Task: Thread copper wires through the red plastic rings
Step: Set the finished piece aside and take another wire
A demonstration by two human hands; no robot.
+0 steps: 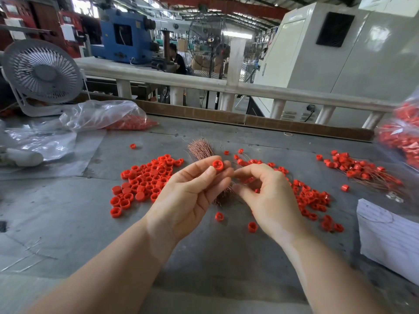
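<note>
My left hand (192,191) pinches one red plastic ring (218,164) between thumb and fingertips, held above the table. My right hand (269,196) is close beside it, thumb and forefinger pinched together at a thin copper wire near the ring; the wire itself is barely visible. A bundle of copper wires (201,150) lies on the table behind and under my hands. A heap of loose red rings (145,180) sits to the left. Rings with wires through them (360,171) lie in a pile at the right.
More red rings (315,198) are scattered right of my hands. A clear plastic bag of rings (127,121) and a white desk fan (43,75) stand at the back left. Another bag (403,137) is at the far right, a white paper pad (390,236) at the near right.
</note>
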